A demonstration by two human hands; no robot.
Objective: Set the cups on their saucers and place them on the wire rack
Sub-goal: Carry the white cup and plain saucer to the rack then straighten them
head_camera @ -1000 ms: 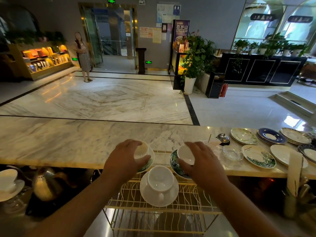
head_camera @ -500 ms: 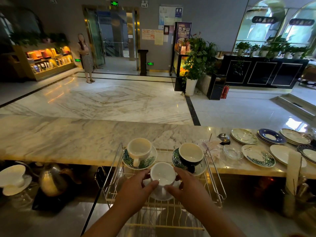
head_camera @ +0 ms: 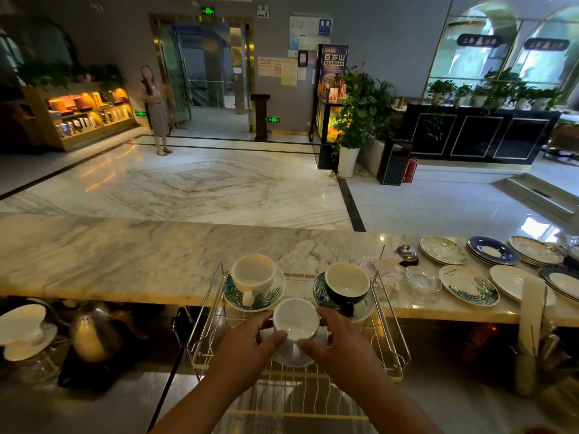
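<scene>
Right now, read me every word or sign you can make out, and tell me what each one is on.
"百岁山": purple advertising panel.
Green exit signs: too small to read.
Wall notices: blurred.
Dark signs in the arched windows: blurred.
Cups, saucers: no text.

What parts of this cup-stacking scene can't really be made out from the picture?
All in the head view:
- White saucer under the white cup: mostly covered by the left hand and right hand.
- Dark cup: its handle, facing the camera, is lost in shadow.
- Wire rack: its lower tier is dim and cut off by the bottom edge.
- Plates at far right: cropped by the edge.
</scene>
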